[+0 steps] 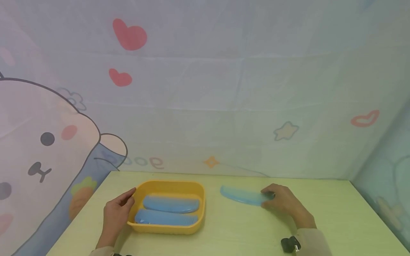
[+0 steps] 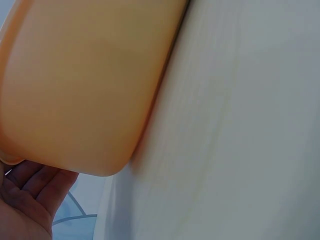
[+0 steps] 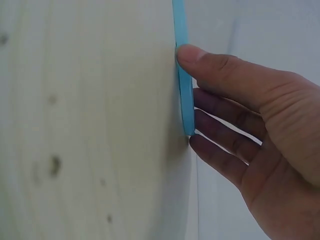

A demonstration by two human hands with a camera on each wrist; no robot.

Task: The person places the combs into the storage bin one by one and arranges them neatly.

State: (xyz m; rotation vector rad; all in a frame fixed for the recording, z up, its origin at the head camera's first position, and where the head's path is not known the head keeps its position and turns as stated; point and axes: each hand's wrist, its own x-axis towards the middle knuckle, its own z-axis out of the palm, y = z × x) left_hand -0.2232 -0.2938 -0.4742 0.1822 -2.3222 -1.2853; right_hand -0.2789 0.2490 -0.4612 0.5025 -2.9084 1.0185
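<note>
In the head view, my left hand (image 1: 116, 212) grips the left rim of a yellow plastic basket (image 1: 166, 229). Its fingers (image 2: 47, 187) reach against the basket's end wall in the left wrist view, where the thumb is hidden. Two blue combs lie side by side inside: one comb (image 1: 171, 205) farther back, another comb (image 1: 166, 218) nearer the front. To the right of the basket, my right hand (image 1: 285, 202) pinches the right end of a translucent blue comb (image 1: 243, 196) between thumb and fingers. This comb is at or just over the tabletop; contact cannot be told.
The pale yellow-green wooden table (image 1: 237, 231) ends at a printed cloth backdrop (image 1: 205, 89) behind. Another cloth side (image 1: 387, 177) rises at the right. A dark wrist device (image 1: 289, 244) sits at the right sleeve.
</note>
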